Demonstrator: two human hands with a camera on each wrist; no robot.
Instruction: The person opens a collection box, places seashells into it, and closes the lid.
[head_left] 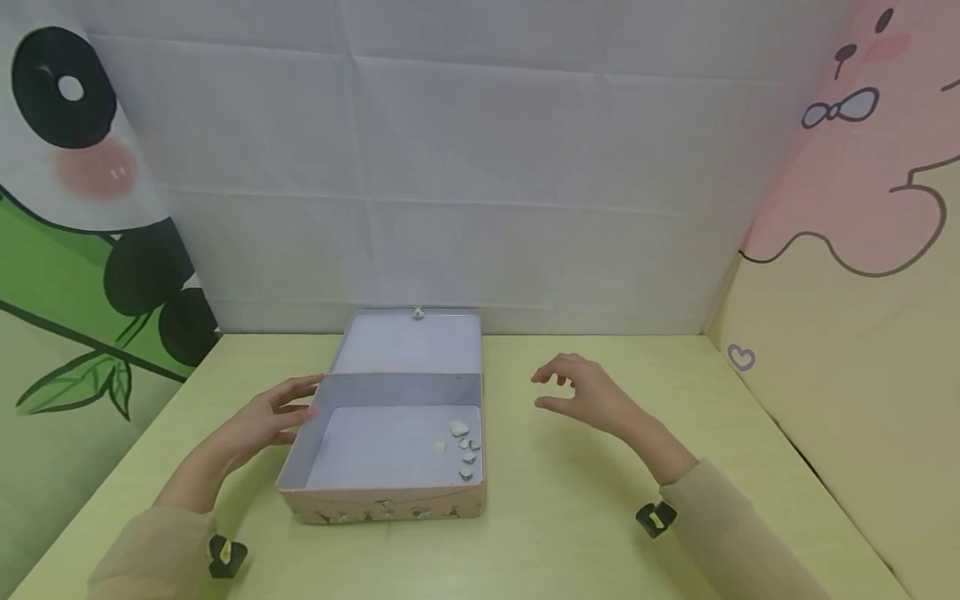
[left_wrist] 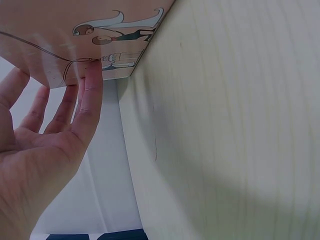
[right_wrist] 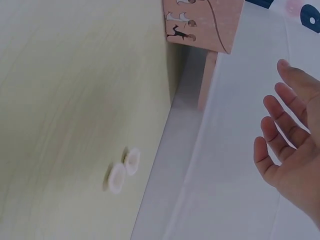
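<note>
A pink printed box stands on the table, its lid laid open toward the back. Several small whitish shells lie along the right side of its pale inside. Fingertips of my left hand touch the box's left side; in the left wrist view the fingers reach out against the printed wall. To the right of the box my right hand hovers over the table, fingers loosely bent and holding nothing. In the right wrist view two whitish shells lie side by side on the table, apart from the hand.
The pale yellow table runs back to a white creased cloth wall. Side panels with cartoon animals stand left and right. A small dark device sits at the left wrist, and another similar device at the right.
</note>
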